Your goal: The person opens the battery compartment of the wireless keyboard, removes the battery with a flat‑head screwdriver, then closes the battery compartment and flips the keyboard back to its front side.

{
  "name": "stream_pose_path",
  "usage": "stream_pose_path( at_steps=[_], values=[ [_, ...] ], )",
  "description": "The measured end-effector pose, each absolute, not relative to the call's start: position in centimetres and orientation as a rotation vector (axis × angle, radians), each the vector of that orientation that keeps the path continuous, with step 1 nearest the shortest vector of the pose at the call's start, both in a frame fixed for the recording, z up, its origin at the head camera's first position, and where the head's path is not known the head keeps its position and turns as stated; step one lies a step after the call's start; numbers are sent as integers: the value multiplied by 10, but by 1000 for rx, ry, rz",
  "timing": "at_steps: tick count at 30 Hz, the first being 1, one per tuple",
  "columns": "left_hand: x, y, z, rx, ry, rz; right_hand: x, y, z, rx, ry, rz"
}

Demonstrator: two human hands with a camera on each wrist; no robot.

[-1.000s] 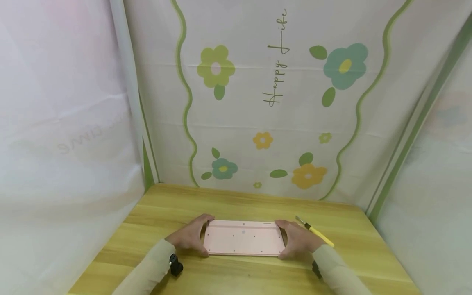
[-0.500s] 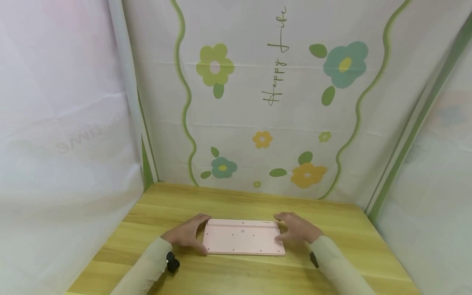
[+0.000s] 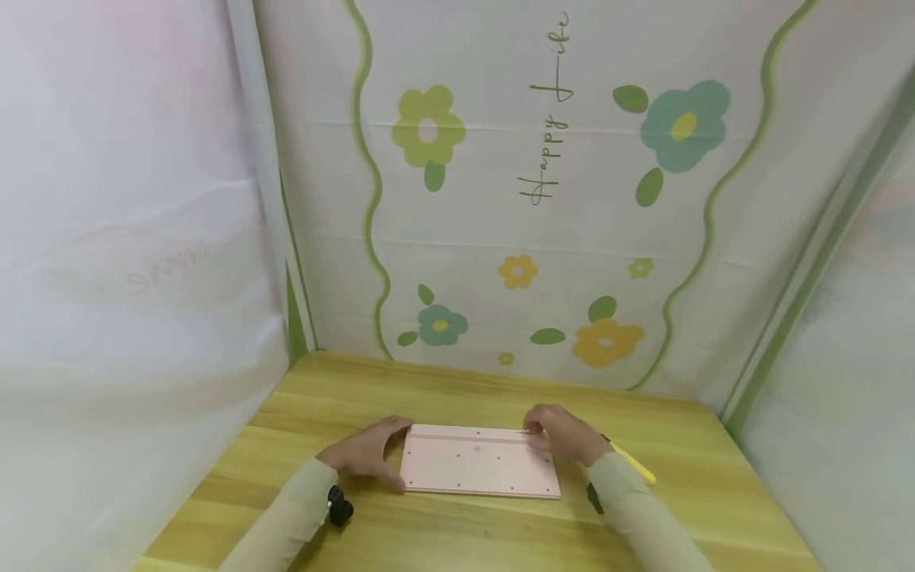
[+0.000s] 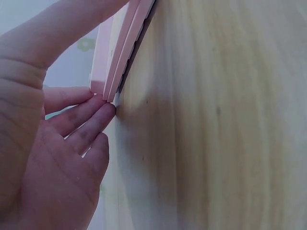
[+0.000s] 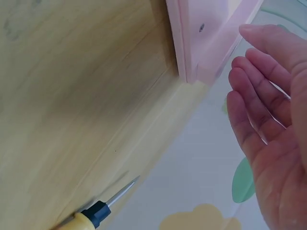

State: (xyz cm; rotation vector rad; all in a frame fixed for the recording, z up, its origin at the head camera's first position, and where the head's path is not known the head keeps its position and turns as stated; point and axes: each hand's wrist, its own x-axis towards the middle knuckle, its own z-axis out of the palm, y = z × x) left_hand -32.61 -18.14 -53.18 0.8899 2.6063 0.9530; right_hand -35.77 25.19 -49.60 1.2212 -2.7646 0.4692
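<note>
A pale pink keyboard (image 3: 475, 470) lies face down on the wooden table, its screw-dotted underside up. Dark gaps between keys show under its edge in the left wrist view, where fingertips touch its end (image 4: 103, 72). My left hand (image 3: 363, 453) grips the left end, thumb at the near corner and fingers at the far one. My right hand (image 3: 568, 435) reaches over the far right corner, beside a thin slot in the edge. In the right wrist view the fingers of this hand (image 5: 268, 120) are loosely bent, one tip right at the pink edge.
A screwdriver (image 3: 632, 463) with a yellow handle lies right of the keyboard, partly behind the right forearm; its metal shaft and black collar (image 5: 97, 212) show in the right wrist view. White flower-printed cloth (image 3: 472, 222) walls the table's back and sides.
My right hand has let go of the keyboard's right end and moved left over its far right corner, fingers bending more. The left hand keeps its hold. The view has turned slightly left.
</note>
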Motion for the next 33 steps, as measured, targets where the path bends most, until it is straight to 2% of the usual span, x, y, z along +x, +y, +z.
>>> stream_pose_path(
  at_steps=[15,27,33],
  values=[
    [-325,-180,-533,857,2593,963,-365,244,-497,1200,-2854,546],
    [-328,-181,-528,857,2605,951,-379,222,-465,870,-3251,702],
    [-328,-177,-529,866,2609,942,-390,218,-462,703,-3386,651]
  ],
)
